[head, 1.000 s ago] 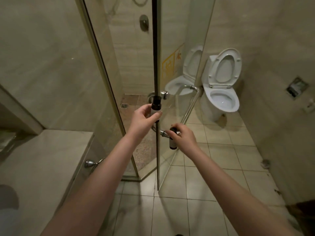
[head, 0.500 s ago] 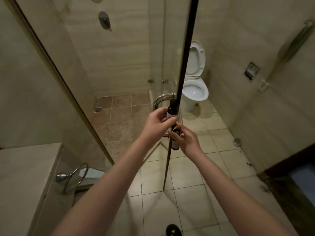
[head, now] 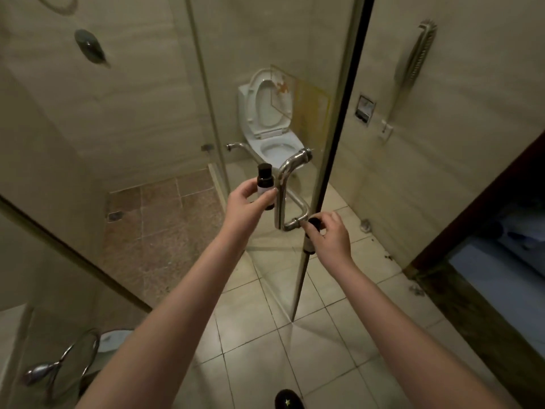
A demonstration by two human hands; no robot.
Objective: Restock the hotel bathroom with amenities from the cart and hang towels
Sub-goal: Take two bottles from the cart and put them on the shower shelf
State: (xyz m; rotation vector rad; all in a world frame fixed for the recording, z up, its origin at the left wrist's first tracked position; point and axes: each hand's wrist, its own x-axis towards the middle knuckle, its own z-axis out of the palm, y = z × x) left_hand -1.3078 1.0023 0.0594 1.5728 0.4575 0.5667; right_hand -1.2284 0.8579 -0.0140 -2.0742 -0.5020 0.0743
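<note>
Swung wider since earlier, the shower door (head: 318, 160) exposes the stall. Left hand (head: 250, 206) grips one small bottle (head: 265, 184), right hand (head: 331, 234) another bottle (head: 311, 231) against the handle (head: 284, 184); next, probably carrying both inside.

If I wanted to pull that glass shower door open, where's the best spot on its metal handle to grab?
Grab the long upright bar of the door handle, wrapping fingers around it from the left. It stands off the glass on two posts, so fingers fit behind. The right hand, holding a small bottle, already crowds the lower post.
</note>
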